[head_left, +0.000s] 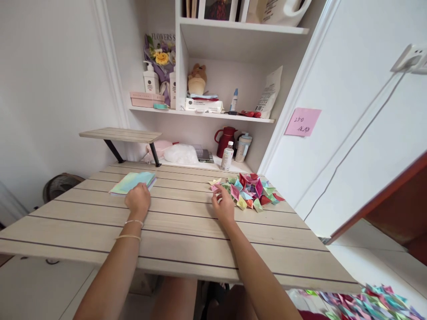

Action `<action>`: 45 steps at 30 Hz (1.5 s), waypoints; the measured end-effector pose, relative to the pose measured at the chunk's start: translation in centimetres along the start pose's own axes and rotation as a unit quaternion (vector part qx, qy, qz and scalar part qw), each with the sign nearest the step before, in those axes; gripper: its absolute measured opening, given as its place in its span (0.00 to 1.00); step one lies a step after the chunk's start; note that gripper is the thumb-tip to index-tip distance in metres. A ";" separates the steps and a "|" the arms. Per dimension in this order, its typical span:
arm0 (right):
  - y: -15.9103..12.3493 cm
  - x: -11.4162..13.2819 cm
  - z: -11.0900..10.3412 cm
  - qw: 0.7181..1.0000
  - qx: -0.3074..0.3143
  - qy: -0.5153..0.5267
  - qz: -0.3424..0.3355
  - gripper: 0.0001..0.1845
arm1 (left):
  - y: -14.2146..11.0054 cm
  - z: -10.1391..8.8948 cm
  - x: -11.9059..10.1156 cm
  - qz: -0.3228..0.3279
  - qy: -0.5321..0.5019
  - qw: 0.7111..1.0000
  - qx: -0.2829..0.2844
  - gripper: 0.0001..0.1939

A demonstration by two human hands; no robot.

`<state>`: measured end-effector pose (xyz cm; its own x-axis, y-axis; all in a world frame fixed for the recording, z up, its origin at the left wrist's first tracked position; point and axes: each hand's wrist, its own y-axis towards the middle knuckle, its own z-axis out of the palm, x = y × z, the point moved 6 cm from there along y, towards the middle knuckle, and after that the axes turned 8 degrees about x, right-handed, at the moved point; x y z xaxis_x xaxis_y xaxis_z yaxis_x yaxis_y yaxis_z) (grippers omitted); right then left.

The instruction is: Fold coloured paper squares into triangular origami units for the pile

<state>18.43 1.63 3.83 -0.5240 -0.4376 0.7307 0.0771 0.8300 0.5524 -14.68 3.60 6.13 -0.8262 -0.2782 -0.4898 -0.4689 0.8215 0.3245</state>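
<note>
My left hand (pixel 138 199) rests on the near edge of a stack of pastel paper sheets (pixel 132 182) on the wooden table (pixel 187 231); its fingers are curled and touch the stack's corner. My right hand (pixel 223 204) reaches to the left edge of a pile of folded coloured paper pieces (pixel 251 191), fingers pinched around a small pink and yellow folded piece (pixel 215 184). Both forearms stretch out over the table.
A small raised shelf (pixel 120 134) stands at the table's back left. Behind it are a red kettle (pixel 226 140), a bottle (pixel 227 156), a jug and a plastic bag. Wall shelves hold bottles and a plush toy. More coloured paper (pixel 363 302) lies at bottom right.
</note>
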 end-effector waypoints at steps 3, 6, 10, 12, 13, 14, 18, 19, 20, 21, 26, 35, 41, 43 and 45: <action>0.0 -0.5 1.4 0.990 0.071 0.114 0.048 0.22 | -1.6 0.7 -3.2 0.099 -0.234 0.967 0.023 0.16; -0.2 -0.8 2.9 0.957 0.166 0.214 0.106 0.24 | -3.5 3.3 -6.1 0.099 -0.528 0.830 0.152 0.16; -0.2 -1.1 3.6 0.914 0.224 0.309 0.142 0.22 | -5.4 6.4 -8.3 0.061 -0.663 0.683 0.302 0.18; -0.1 -1.5 3.6 0.902 0.222 0.335 0.158 0.22 | -5.8 7.2 -8.4 0.054 -0.649 0.676 0.345 0.18; -0.1 -1.8 3.6 0.900 0.212 0.345 0.163 0.22 | -5.9 7.5 -8.3 0.052 -0.632 0.683 0.363 0.17; 0.0 -2.1 3.6 0.899 0.203 0.351 0.165 0.22 | -6.0 7.8 -8.2 0.052 -0.612 0.691 0.381 0.17; 0.0 -2.7 3.8 0.907 0.196 0.335 0.163 0.20 | -6.5 8.3 -8.4 0.072 -0.564 0.701 0.431 0.17; 0.0 -2.8 3.8 0.906 0.201 0.335 0.164 0.19 | -6.5 8.4 -8.5 0.078 -0.565 0.698 0.434 0.18; 0.0 -2.8 3.9 0.901 0.206 0.344 0.164 0.18 | -6.5 8.4 -8.6 0.084 -0.570 0.694 0.432 0.18; 0.0 -2.7 3.9 0.894 0.210 0.359 0.164 0.18 | -6.4 8.4 -8.7 0.089 -0.577 0.689 0.429 0.18; 0.1 -3.0 3.2 0.869 0.198 0.415 0.181 0.12 | -5.7 8.4 -8.0 0.084 -0.588 0.691 0.413 0.09; -0.1 -2.4 3.7 0.885 0.220 0.392 0.124 0.25 | -5.2 9.0 -8.3 -0.005 -0.605 0.683 0.410 0.24; -0.2 -1.7 4.0 0.935 0.272 0.223 0.033 0.25 | -6.1 10.3 -10.5 0.004 -0.572 0.721 0.390 0.24; -0.3 -1.5 3.9 0.938 0.286 0.193 0.005 0.27 | -6.0 10.7 -10.5 -0.003 -0.570 0.735 0.367 0.23; -0.3 -1.1 3.7 0.940 0.289 0.178 -0.022 0.29 | -5.7 10.9 -10.3 -0.010 -0.555 0.753 0.353 0.23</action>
<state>15.83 3.20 1.38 -0.1903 -0.4789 0.8570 -0.4664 0.8122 0.3504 -0.12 7.19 0.53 0.1332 -0.0274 -0.9907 0.1286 0.9916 -0.0102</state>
